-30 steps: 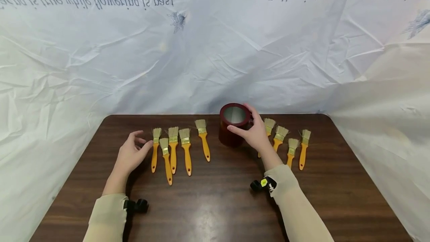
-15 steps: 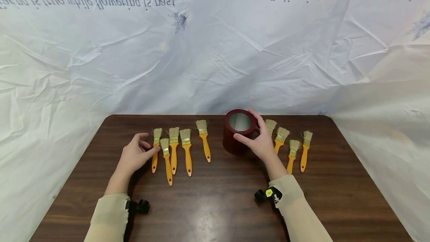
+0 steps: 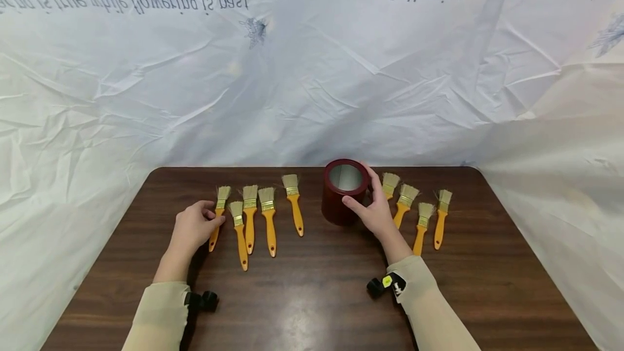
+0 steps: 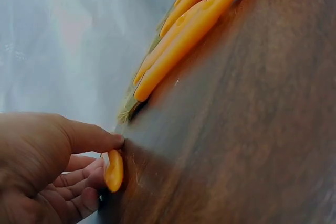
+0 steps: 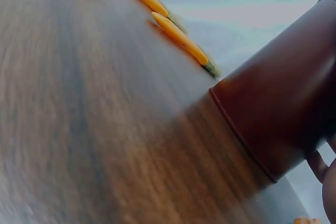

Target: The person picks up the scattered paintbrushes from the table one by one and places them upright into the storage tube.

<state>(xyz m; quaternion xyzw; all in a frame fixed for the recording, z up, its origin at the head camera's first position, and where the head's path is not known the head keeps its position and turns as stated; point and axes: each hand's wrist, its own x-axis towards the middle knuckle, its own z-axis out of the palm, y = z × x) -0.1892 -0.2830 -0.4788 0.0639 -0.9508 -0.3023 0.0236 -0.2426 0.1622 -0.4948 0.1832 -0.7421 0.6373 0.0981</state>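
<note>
My left hand [image 3: 192, 226] pinches the leftmost paintbrush [image 3: 222, 194], which has pale bristles and a yellow-orange handle, between thumb and fingers. In the left wrist view the thumb lies over that brush's handle [image 4: 114, 174], close to the tabletop. My right hand [image 3: 375, 213] grips a dark red mug [image 3: 335, 207] at its handle side, thumb across the near side of the body. The mug stands upright, its round top showing a grey, shiny interior. Seen from the right wrist, the mug's smooth wall [image 5: 278, 103] fills the right side and part of its handle shows by the fingers.
Between the hands lie several more paintbrushes, among them a nearby one [image 3: 241, 240] and a lone one [image 3: 294, 207] left of the mug. Others, such as the far right brush [image 3: 441, 221], lie beyond the right hand. A white sheet [image 3: 312, 69] hangs behind the dark wooden table [image 3: 297, 297].
The left hand has closed on the leftmost paintbrush, whose handle end has swung left. The right hand has brought the mug slightly nearer the person.
</note>
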